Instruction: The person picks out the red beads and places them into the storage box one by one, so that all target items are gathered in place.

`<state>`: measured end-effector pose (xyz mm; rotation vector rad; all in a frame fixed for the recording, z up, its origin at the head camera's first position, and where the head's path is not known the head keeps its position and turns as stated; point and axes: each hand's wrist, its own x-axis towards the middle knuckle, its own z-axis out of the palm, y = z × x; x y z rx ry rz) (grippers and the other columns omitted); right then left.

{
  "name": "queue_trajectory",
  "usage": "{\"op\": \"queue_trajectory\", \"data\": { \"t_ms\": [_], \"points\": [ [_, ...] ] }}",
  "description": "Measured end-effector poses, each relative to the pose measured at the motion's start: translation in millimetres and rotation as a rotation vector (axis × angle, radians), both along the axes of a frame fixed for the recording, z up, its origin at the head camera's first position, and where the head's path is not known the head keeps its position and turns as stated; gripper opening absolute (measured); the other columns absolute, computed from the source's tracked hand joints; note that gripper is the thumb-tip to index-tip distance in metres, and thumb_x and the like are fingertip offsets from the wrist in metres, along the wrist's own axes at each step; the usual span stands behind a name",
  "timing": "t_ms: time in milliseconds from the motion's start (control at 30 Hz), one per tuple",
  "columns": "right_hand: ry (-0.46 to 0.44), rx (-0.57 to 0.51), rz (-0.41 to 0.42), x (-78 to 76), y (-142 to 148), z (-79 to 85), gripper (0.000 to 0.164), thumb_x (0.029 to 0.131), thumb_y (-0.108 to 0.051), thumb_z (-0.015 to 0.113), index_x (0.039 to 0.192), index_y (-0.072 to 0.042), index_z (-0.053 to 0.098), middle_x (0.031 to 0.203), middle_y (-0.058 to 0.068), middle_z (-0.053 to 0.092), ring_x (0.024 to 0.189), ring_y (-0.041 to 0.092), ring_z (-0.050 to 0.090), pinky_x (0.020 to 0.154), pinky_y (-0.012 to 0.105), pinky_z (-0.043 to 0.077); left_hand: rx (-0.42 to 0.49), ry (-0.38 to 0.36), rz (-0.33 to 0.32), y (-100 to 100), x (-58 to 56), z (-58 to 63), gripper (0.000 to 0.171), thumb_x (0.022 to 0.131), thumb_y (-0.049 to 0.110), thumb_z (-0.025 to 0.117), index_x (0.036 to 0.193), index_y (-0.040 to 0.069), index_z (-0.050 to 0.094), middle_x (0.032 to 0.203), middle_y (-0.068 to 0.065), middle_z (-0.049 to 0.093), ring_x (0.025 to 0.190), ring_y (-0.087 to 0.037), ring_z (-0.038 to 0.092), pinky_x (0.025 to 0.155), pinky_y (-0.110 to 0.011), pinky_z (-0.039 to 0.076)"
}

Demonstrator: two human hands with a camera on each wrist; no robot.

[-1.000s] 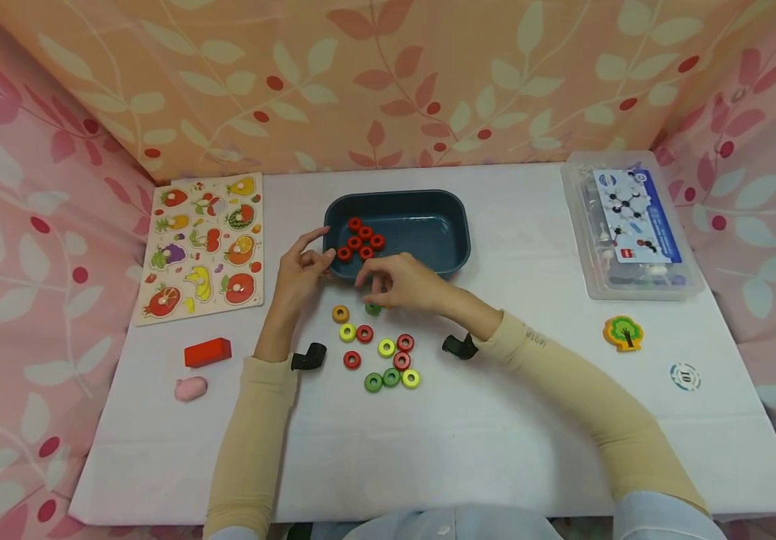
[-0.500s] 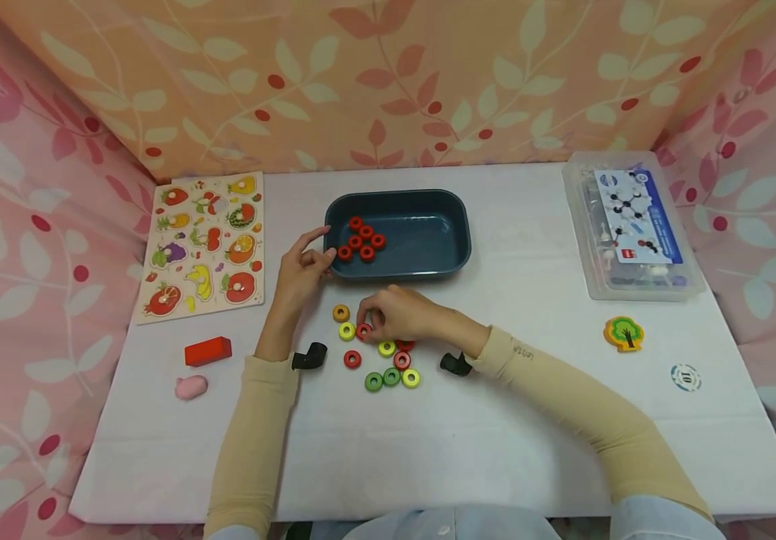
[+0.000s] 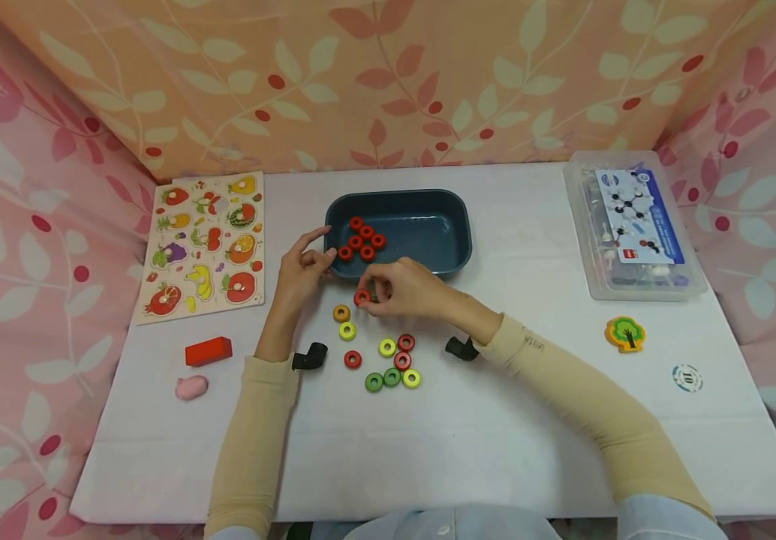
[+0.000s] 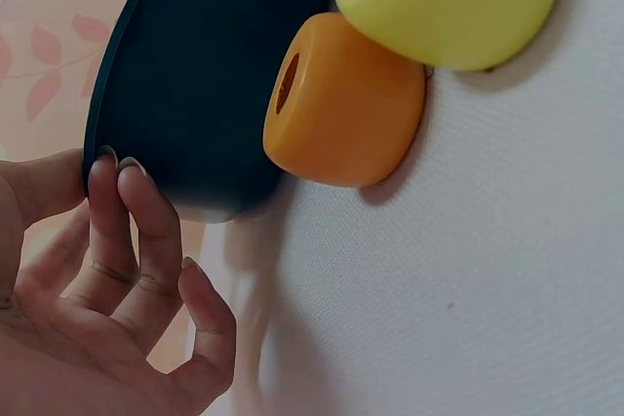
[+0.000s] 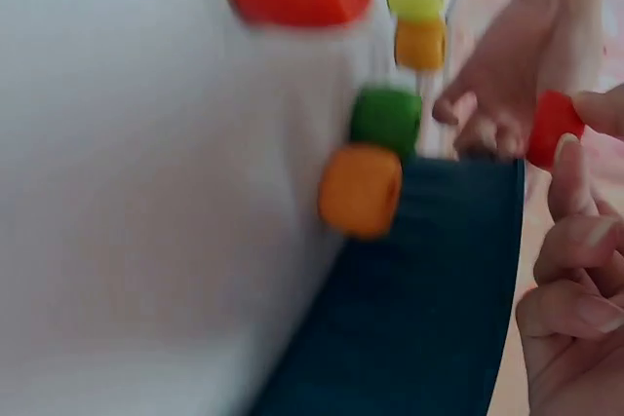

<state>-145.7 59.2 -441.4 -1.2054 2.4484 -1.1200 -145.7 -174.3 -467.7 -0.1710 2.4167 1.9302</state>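
My left hand (image 3: 302, 274) pinches the left rim of a dark blue tray (image 3: 428, 271), thumb and fingertips on either side of its wall (image 4: 195, 94) in the left wrist view. Several red ring-shaped beads (image 3: 356, 243) lie in the tray's left part. Between thumb and fingertips, my right hand (image 3: 408, 289) holds another red bead (image 5: 556, 130) just in front of the tray's near rim. A green bead (image 5: 385, 120) and an orange one (image 5: 360, 190) stand by the tray in the right wrist view; my right hand mostly hides them in the head view.
Loose yellow (image 3: 387, 347), red (image 3: 353, 359), green (image 3: 374, 382) and orange beads (image 3: 341, 313) lie before the tray. Leftward are a fruit puzzle board (image 3: 202, 247), red block (image 3: 209, 351) and pink pig (image 3: 191, 387). Rightward sit a clear plastic case (image 3: 634, 225), tree piece (image 3: 625, 334) and round token (image 3: 687, 378).
My right hand went from the tray's near rim down to a red bead among the loose ones, then lifted it back toward the tray. My left hand stayed at the rim.
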Motion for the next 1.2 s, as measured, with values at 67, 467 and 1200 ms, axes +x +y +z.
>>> {"op": "queue_trajectory", "data": {
  "t_ms": [67, 467, 1200],
  "points": [
    [0.044, -0.037, -0.03, -6.6, 3.3, 3.9, 0.021, 0.086, -0.027, 0.079, 0.1, -0.013, 0.07, 0.062, -0.008, 0.057, 0.052, 0.004, 0.05, 0.051, 0.022, 0.039, 0.004, -0.006, -0.001, -0.3, -0.2, -0.3, 0.044, 0.097, 0.026, 0.067, 0.14, 0.027, 0.058, 0.069, -0.004, 0.056, 0.074, -0.031, 0.058, 0.069, -0.034, 0.048],
    [0.044, 0.139, -0.303, -53.0, 28.0, -9.0, 0.026, 0.09, -0.031, 0.075, 0.108, -0.013, 0.069, 0.068, -0.005, 0.059, 0.057, 0.011, 0.053, 0.055, 0.028, 0.04, 0.002, 0.01, -0.014, 0.1, -1.1, -2.7, 0.046, 0.097, 0.025, 0.067, 0.142, 0.024, 0.056, 0.069, -0.009, 0.055, 0.077, -0.035, 0.058, 0.069, -0.034, 0.049],
    [-0.108, 0.154, -0.278, -68.3, 30.1, -15.0, 0.034, 0.092, -0.013, 0.072, 0.124, -0.009, 0.062, 0.108, 0.003, 0.074, 0.087, 0.015, 0.068, 0.077, 0.033, 0.053, -0.007, -0.002, -0.011, 1.4, 1.4, 1.9, 0.045, 0.098, 0.025, 0.066, 0.142, 0.026, 0.056, 0.075, -0.02, 0.056, 0.08, -0.04, 0.057, 0.071, -0.037, 0.049]
  ]
}}
